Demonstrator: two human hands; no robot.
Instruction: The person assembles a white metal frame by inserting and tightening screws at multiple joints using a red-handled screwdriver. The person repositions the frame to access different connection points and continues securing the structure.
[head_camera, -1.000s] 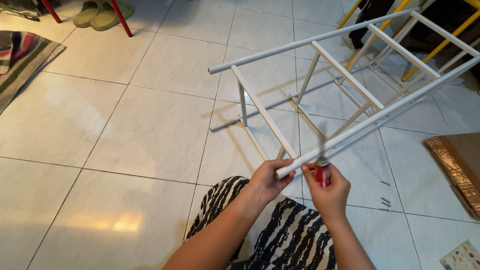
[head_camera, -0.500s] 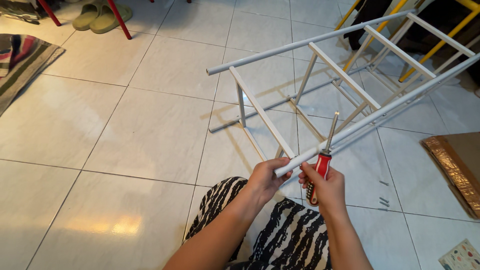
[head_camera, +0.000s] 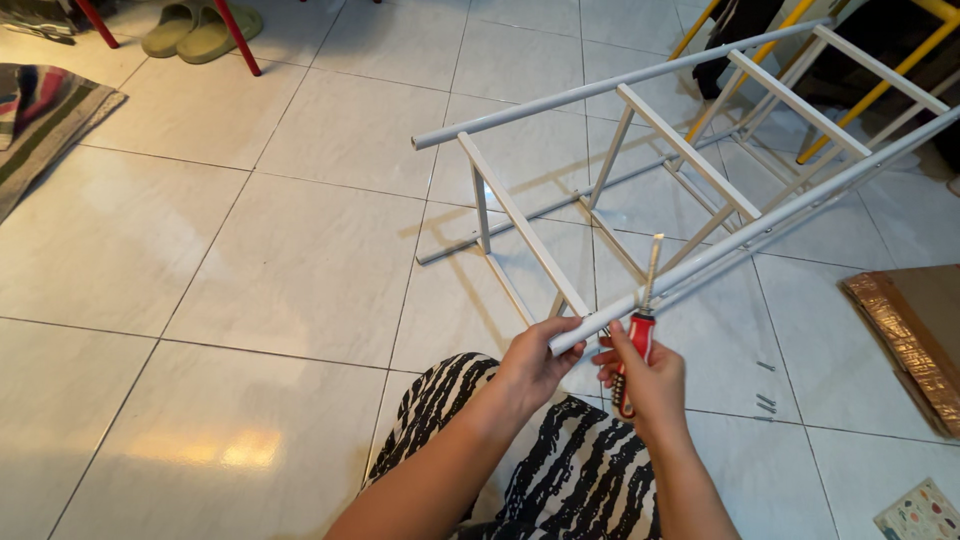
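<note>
Two hands work at one end of a white tubular rack (head_camera: 690, 170) that lies tilted across the pale tiled floor (head_camera: 200, 250), its ladder-like crossbars running away toward yellow-framed furniture (head_camera: 880, 85) at the far right. The near rail (head_camera: 760, 232) slopes down from upper right to its free end, just above the seated person's lap in zebra-patterned cloth (head_camera: 560, 480). The left hand (head_camera: 535, 360) is wrapped closed around that rail end, holding it off the floor. The right hand (head_camera: 650, 385) is curled tight around the red handle of a screwdriver (head_camera: 640, 335), whose shaft stands nearly upright with the tip above the rail, just beside the left hand's grip. A flattened cardboard piece (head_camera: 910, 330) lies at right, a striped mat (head_camera: 45, 120) and a pair of green slippers (head_camera: 200, 30) at upper left. Small screws (head_camera: 765, 400) rest on the tiles close to the right hand. For sound work here, the left hand should keep the rail from rolling, and the driver should meet the fastener square to the tube; whether the tip is seated cannot be told from this view.
</note>
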